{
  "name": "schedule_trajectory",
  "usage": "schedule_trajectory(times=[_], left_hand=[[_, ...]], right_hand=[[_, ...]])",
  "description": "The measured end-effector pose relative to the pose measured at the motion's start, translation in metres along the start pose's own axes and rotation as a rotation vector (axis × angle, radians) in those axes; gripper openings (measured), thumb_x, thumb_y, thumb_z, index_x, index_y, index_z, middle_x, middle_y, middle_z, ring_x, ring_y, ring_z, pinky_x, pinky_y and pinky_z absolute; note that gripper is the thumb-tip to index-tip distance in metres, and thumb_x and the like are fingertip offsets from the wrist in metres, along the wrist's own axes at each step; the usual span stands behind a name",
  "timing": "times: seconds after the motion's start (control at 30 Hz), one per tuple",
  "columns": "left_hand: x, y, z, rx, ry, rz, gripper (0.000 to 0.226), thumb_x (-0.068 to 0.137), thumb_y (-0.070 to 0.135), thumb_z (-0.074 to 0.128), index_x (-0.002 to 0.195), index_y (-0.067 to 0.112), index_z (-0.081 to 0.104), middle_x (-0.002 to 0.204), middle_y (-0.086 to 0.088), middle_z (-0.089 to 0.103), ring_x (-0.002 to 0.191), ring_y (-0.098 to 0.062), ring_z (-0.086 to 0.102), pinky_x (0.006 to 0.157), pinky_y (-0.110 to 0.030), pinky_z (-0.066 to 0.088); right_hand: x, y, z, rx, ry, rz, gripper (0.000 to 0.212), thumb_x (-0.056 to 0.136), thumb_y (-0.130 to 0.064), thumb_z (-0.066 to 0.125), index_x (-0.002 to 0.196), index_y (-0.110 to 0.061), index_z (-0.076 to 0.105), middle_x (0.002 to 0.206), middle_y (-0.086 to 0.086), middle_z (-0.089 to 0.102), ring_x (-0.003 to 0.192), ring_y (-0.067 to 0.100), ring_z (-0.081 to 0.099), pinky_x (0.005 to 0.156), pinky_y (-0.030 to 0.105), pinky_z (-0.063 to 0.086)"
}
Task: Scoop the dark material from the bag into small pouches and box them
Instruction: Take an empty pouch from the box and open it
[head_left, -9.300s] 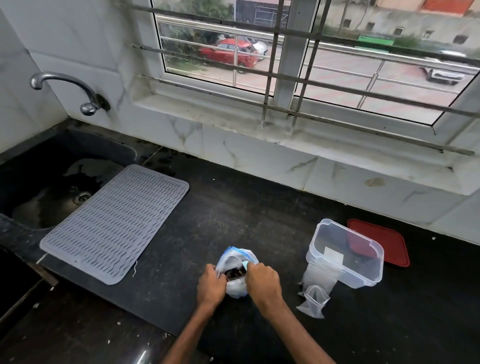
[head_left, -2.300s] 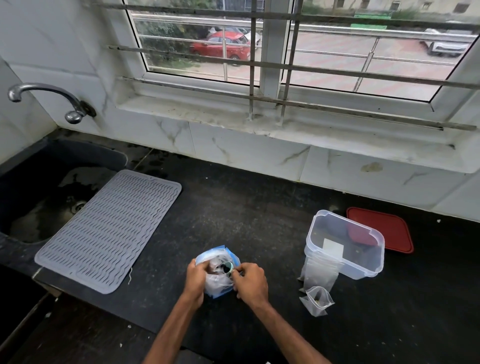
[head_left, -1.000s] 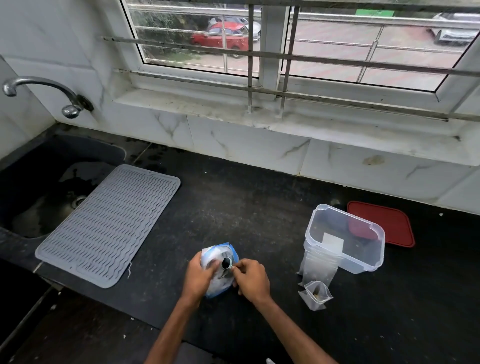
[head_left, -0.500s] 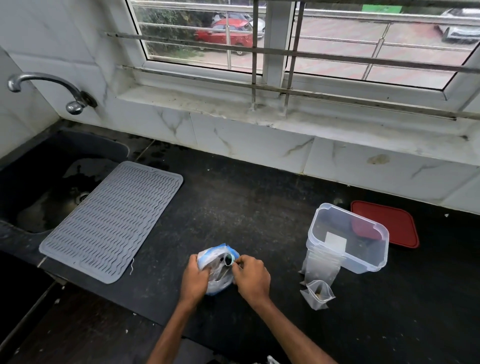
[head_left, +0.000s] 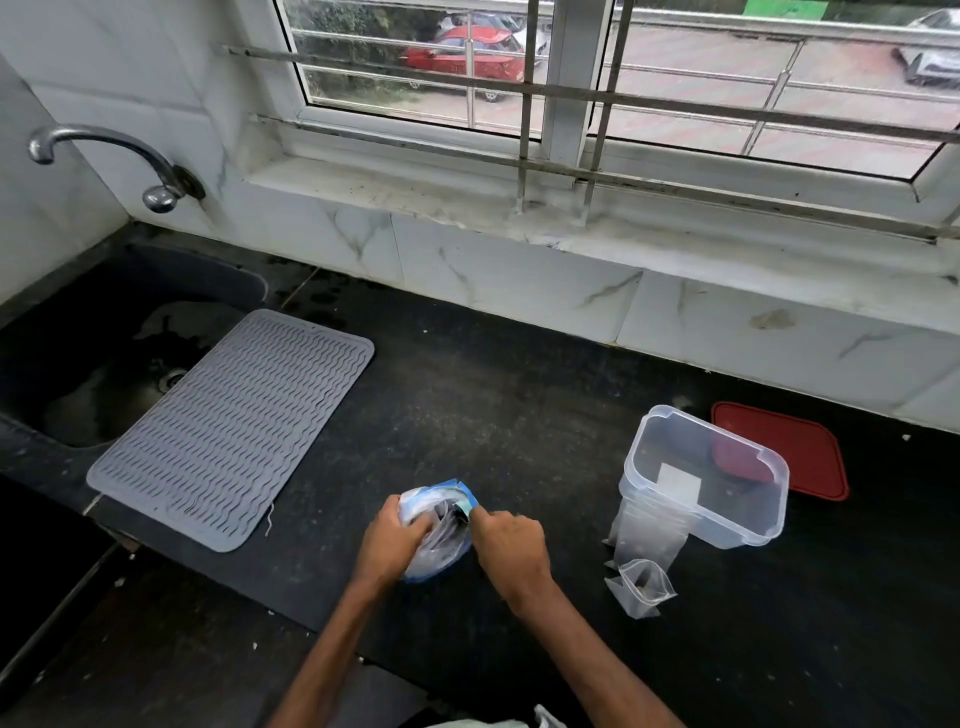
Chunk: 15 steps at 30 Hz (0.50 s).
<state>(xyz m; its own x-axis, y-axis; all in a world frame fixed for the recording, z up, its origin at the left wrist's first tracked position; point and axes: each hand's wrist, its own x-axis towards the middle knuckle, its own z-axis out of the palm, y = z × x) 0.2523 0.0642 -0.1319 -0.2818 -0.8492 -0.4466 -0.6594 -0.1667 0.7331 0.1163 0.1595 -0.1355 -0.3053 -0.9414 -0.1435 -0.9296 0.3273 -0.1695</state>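
Observation:
A blue-and-white plastic bag (head_left: 439, 552) with dark material inside stands on the black counter (head_left: 519, 415) near its front edge. My left hand (head_left: 390, 541) grips the bag's left side. My right hand (head_left: 511, 543) pinches a small teal-handled scoop (head_left: 461, 512) whose end dips into the bag's mouth. To the right, a small clear pouch (head_left: 640, 587) stands open with a little dark material in it. Behind it is a clear plastic box (head_left: 705, 480) with several flat pouches leaning on its front.
A red lid (head_left: 795, 449) lies flat behind the box, by the tiled wall. A grey ribbed mat (head_left: 234, 426) covers the counter's left part beside a dark sink (head_left: 93, 364) with a wall tap (head_left: 104, 156). A barred window runs along the back.
Both hands have stayed on the bag. The scoop has gone lower into the bag's mouth, and the bag has tilted and shifted slightly under my hands. The pouch and box have not moved.

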Motion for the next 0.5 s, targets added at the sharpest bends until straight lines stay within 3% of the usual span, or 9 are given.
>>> schedule_trajectory(times=[0.07, 0.1, 0.17, 0.27, 0.4, 0.5], left_hand=[[0.005, -0.005, -0.002, 0.008, -0.056, -0.005, 0.049, 0.065, 0.037, 0.084, 0.105, 0.018, 0.063, 0.097, 0.001, 0.071, 0.089, -0.017, 0.068, 0.084, -0.037, 0.055], [0.009, -0.008, -0.001, 0.026, -0.069, -0.013, 0.053, 0.059, 0.043, 0.086, 0.102, 0.018, 0.067, 0.094, 0.001, 0.074, 0.087, -0.016, 0.07, 0.082, -0.037, 0.057], [0.013, -0.007, 0.0, 0.036, -0.06, -0.042, 0.037, 0.066, 0.032, 0.087, 0.095, 0.012, 0.073, 0.086, -0.004, 0.076, 0.082, -0.019, 0.072, 0.078, -0.038, 0.057], [0.017, 0.0, 0.002, -0.055, -0.049, -0.116, 0.015, 0.08, 0.006, 0.075, 0.095, 0.002, 0.075, 0.082, -0.011, 0.074, 0.081, -0.027, 0.071, 0.08, -0.043, 0.057], [0.015, 0.006, 0.006, -0.152, -0.051, -0.127, 0.013, 0.087, -0.001, 0.063, 0.096, 0.004, 0.071, 0.076, -0.006, 0.071, 0.074, -0.022, 0.067, 0.072, -0.034, 0.055], [0.017, 0.003, 0.008, -0.142, -0.035, -0.109, 0.019, 0.087, -0.001, 0.059, 0.099, 0.006, 0.072, 0.081, -0.008, 0.073, 0.08, -0.025, 0.07, 0.081, -0.041, 0.057]], right_hand=[[0.001, 0.0, -0.005, -0.018, 0.029, -0.005, 0.019, 0.072, -0.016, 0.079, 0.086, -0.017, 0.066, 0.066, 0.002, 0.068, 0.052, 0.02, 0.067, 0.044, 0.028, 0.041], [0.0, -0.001, -0.007, -0.011, 0.013, -0.021, 0.014, 0.083, -0.015, 0.07, 0.096, -0.015, 0.064, 0.077, 0.005, 0.071, 0.065, 0.023, 0.07, 0.051, 0.03, 0.041], [0.0, -0.002, -0.005, 0.021, -0.035, -0.036, 0.018, 0.096, -0.012, 0.05, 0.112, -0.013, 0.058, 0.096, 0.009, 0.071, 0.084, 0.029, 0.07, 0.063, 0.035, 0.042], [0.0, -0.003, 0.0, 0.09, 0.005, 0.03, 0.017, 0.099, -0.017, 0.046, 0.111, -0.014, 0.058, 0.097, 0.008, 0.071, 0.085, 0.027, 0.07, 0.069, 0.037, 0.05], [-0.003, -0.006, 0.01, 0.309, 0.078, 0.116, 0.019, 0.101, -0.028, 0.047, 0.102, -0.019, 0.063, 0.088, 0.0, 0.072, 0.076, 0.017, 0.069, 0.069, 0.03, 0.053], [-0.007, -0.005, 0.015, 0.478, 0.096, 0.203, 0.018, 0.099, -0.034, 0.051, 0.099, -0.023, 0.066, 0.088, -0.005, 0.072, 0.078, 0.01, 0.068, 0.071, 0.028, 0.054]])
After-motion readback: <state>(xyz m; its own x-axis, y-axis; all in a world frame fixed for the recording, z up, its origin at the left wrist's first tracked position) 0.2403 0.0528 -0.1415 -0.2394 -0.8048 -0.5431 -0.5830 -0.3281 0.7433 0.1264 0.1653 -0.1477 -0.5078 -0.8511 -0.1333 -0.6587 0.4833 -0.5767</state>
